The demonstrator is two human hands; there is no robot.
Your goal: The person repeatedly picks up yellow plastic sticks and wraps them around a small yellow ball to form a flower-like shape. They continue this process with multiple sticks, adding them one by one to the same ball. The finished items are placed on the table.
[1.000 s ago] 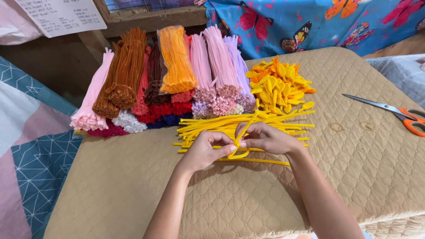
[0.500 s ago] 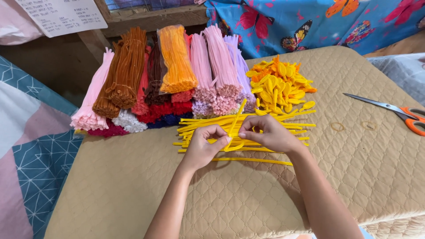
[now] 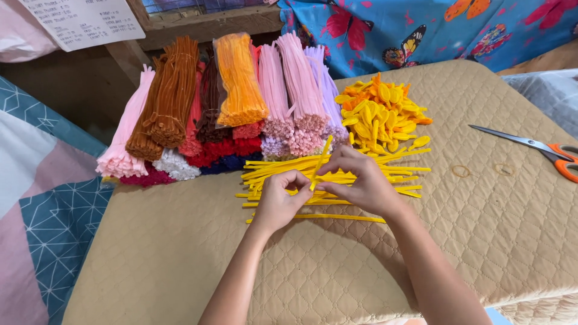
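Fabric in a teal, pink and white geometric print [image 3: 42,198] lies at the far left, beside the tan quilted cushion [image 3: 180,253] we work on. Bundles of pipe cleaners [image 3: 229,102] stand in a row along the cushion's far-left edge: pale pink, brown, red, orange, pink and lilac, with white, crimson and dark blue ends showing beneath.

In the middle, our left hand [image 3: 280,201] is curled, thumb and fingertips pinching the lower end of one yellow pipe cleaner [image 3: 321,159], which rises at a tilt away from us. Our right hand [image 3: 358,183] is just beside it, fingers closed on the same stem slightly farther up, the two hands almost touching. Under both hands lies a loose pile of straight yellow pipe cleaners [image 3: 397,174], spread left to right across the cushion.

Just beyond that pile, to the right, sits a heap of yellow and orange bent pieces [image 3: 379,114] with rounded loops. Farther right, two thin rubber bands [image 3: 462,171] lie flat on the cushion, near each other. At the right edge rest orange-handled scissors [image 3: 530,147], blades pointing left. Blue butterfly-print cloth [image 3: 421,30] hangs behind.
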